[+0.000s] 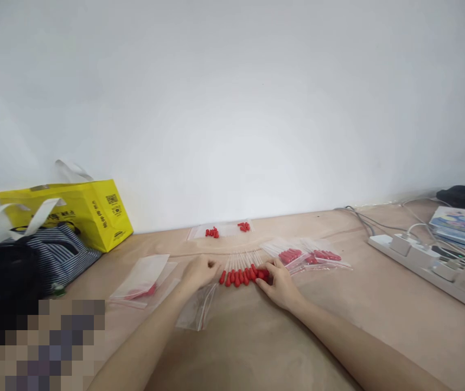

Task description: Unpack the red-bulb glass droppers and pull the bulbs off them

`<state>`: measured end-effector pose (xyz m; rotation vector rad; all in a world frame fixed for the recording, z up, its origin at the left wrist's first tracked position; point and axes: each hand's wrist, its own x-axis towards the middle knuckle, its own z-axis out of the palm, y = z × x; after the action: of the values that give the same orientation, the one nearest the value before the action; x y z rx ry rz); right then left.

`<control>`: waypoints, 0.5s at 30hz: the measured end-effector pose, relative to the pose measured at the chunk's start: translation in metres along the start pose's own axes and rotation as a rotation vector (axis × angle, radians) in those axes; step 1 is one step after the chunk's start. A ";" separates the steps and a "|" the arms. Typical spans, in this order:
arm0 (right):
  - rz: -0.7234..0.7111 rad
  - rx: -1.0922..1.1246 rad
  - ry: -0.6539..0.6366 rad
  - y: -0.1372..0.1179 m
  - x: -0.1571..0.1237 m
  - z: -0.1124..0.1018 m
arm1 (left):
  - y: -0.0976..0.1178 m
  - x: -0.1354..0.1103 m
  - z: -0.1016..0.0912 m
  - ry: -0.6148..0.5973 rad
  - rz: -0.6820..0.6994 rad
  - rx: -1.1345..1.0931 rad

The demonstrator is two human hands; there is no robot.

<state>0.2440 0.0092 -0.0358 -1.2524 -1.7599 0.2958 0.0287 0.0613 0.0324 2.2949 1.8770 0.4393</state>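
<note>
A row of droppers [238, 277] with red rubber bulbs and thin clear tubes lies fanned out on the table, bulbs toward me. My left hand [203, 272] is at the row's left end, its fingers curled together; what they hold, if anything, is hidden. At the right end, my right hand [280, 283] has thumb and fingers closed around some of the red bulbs. Below my left hand lies a clear zip bag [199, 307]. Just past my right hand are clear bags of red-bulbed droppers [291, 255].
More bags [146, 274] with red contents lie on the left. Another bag of droppers [221, 231] rests by the wall. A yellow bag [110, 217] and striped bag [63, 255] stand far left. A power strip [423, 266] with plugs and cables and a book stack [462, 225] are on the right.
</note>
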 end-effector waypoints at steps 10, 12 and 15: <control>-0.011 -0.025 0.003 0.001 -0.001 0.000 | -0.029 -0.094 -0.006 -0.080 0.051 0.003; -0.009 -0.026 0.002 0.001 -0.001 0.000 | -0.018 -0.100 -0.002 -0.139 0.024 0.048; -0.001 -0.028 -0.002 0.002 -0.001 -0.001 | -0.005 -0.099 0.004 -0.162 0.044 0.165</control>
<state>0.2458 0.0086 -0.0374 -1.2709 -1.7717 0.2727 0.0075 -0.0335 0.0140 2.3967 1.8496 0.1015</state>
